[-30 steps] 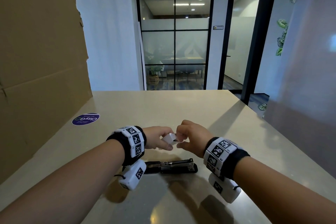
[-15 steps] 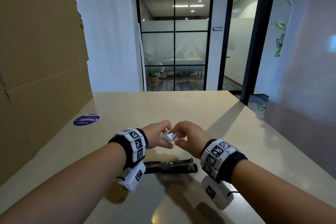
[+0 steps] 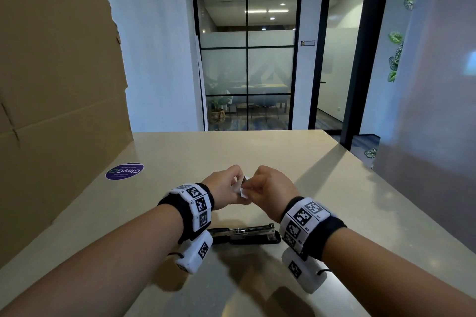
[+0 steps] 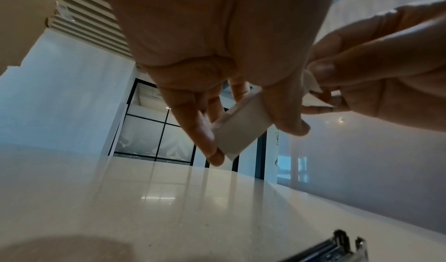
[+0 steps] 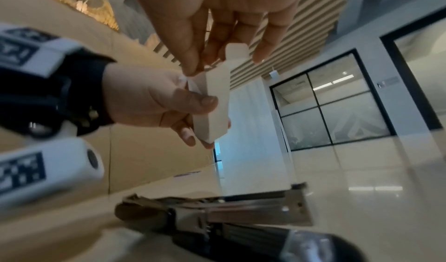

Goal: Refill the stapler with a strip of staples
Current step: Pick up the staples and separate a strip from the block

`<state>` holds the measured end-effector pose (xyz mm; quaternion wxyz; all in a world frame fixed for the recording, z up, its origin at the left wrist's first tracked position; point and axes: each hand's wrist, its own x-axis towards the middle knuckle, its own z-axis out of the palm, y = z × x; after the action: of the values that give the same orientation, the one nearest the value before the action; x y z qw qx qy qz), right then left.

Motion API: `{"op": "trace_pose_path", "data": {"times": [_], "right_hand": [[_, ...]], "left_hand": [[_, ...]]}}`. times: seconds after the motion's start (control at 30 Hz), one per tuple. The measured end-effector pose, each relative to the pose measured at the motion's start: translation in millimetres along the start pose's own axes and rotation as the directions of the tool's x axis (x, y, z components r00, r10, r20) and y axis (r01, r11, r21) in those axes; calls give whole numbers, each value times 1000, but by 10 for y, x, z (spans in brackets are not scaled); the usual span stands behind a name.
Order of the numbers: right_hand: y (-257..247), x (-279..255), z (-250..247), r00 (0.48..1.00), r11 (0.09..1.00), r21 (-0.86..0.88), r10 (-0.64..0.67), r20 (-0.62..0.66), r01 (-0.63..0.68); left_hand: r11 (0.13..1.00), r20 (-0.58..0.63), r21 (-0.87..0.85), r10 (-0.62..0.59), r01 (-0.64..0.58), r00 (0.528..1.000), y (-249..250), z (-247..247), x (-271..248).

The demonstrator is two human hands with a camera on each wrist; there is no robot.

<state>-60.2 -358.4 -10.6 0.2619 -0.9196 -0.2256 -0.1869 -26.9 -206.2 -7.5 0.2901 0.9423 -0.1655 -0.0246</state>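
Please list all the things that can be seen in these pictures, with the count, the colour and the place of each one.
stapler: one, black and silver, lying opened on the table, near the wrists.
small box: one, white, held above the table between both hands.
box flap: one, white, at the box's end by the right hand.
table: one, beige, glossy.
round sticker: one, purple, on the table at far left.
cardboard sheet: one, brown, standing along the table's left side.
glass partition: one, black frame, on the back wall.
left hand: one, grips the box.
right hand: one, pinches the flap.
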Motion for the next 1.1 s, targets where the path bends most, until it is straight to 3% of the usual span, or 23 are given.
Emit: {"op": "trace_pose_path", "data": {"times": [0.1,0.23,0.4,0.6,0.77,0.87,1.1], "right_hand": [[1,-19,7,991,980,-167,-119,-65,107],[25,-59,6,977,929,-341,-185,-104,140],[26,-67,-87,998,983,-174,58,-21,-60],[64,-37,-95,989,994,-92,69,132,-58],[64,-39,-98,998,999,4,47,-41,-47],[67,-34,-98,997,999,-43,-32,-70,29],[76,-17,-65,996,969,-232,-71,54,82]], "left_hand": [[999,15,-43,-4,5,1000,9,-11,-18],[998,28,-54,-19,21,999,14,-23,-22],[1000,45,14,-10,10,999,30,-3,-28],[998,16,36,59,-59,998,45,8,-26],[998,3,52,42,-42,999,27,5,2],[997,2,65,29,-29,1000,28,4,12],[996,5,69,47,-47,999,38,-22,9]]}}
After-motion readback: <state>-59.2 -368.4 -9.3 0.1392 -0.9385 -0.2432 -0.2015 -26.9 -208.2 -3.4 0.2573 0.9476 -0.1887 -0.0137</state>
